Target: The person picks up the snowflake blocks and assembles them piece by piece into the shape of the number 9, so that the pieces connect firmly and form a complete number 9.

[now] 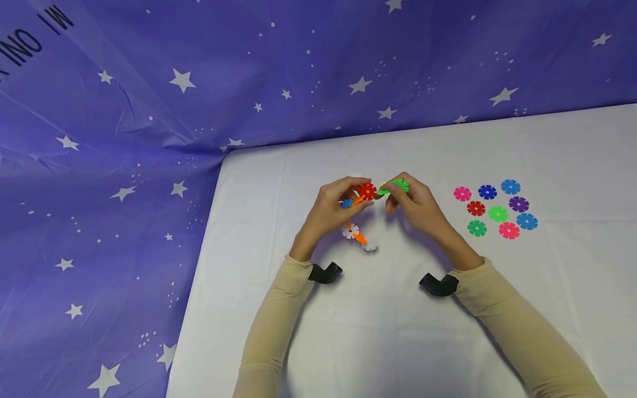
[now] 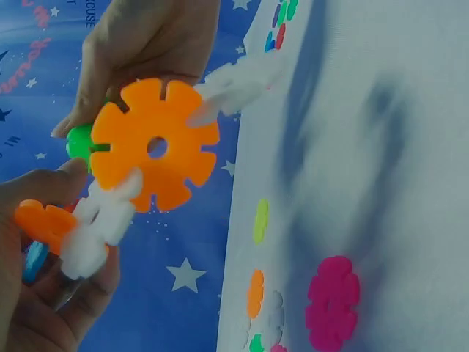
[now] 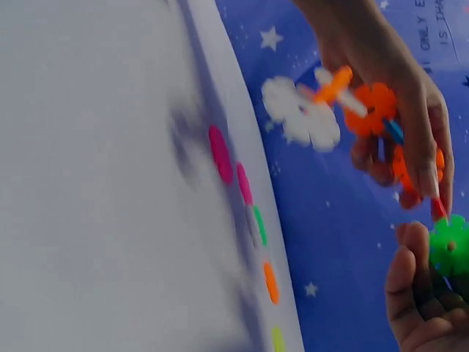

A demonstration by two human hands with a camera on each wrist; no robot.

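A chain of linked notched plastic discs hangs from the left hand, which grips it near the red disc. Below the fingers a white disc and an orange disc dangle from the chain; a large orange disc fills the middle of the left wrist view. Between thumb and fingers, the right hand pinches a green notched disc. Its edge is close by the red disc, and in the right wrist view the green disc overlaps the red one's tip.
Several loose notched discs lie on the white table right of the hands, among them a purple one and a dark blue one. Others, including a magenta disc, show in the wrist views. A starry purple cloth hangs behind.
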